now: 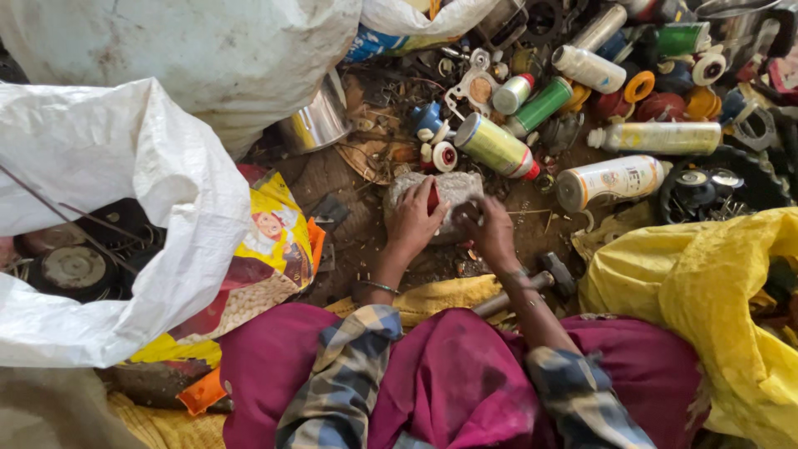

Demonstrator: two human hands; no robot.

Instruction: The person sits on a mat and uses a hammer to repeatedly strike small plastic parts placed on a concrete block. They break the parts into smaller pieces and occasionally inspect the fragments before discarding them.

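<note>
Head view: a grey stone block (453, 193) lies on the dirt floor just ahead of the seated person's knees, its long axis running left to right. A small red object (433, 199) stands roughly upright against the block's face; what it is cannot be told. The left hand (413, 221) curls over the block's left half, fingers closed around the red object. The right hand (489, 229) rests on the block's right lower edge, fingers bent and close together; whether it pinches anything cannot be told. A hammer (532, 288) lies under the right forearm, its handle slanting toward the lap. Open room is scant: bare ground shows only in a narrow patch left of and just below the block. A white sack (108, 175) hems in the left side, a yellow sack (706, 291) the right, and spray cans (611, 180), among them a green-yellow can (495, 146) just beyond the block, crowd the far edge with caps and metal scrap.
</note>
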